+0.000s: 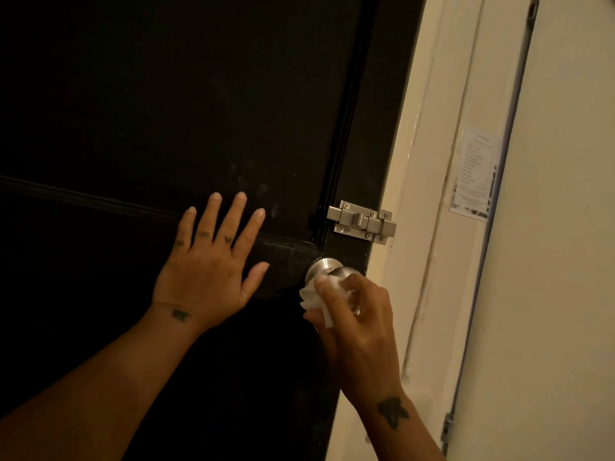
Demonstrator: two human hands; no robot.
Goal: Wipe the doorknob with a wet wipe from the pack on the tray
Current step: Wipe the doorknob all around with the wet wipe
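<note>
The right hand (356, 324) clutches a white wet wipe (310, 296) against the steel doorknob (332, 267) — fingers curled round both. Left of the doorknob, the left hand (206, 271) presses flat, fingers spread, on the black door (133, 94) — a slide bolt (361, 221) sits just above the doorknob.

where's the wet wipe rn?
Head view, right of centre: the wet wipe is bunched in the right hand against the doorknob, just below the slide bolt.
</note>
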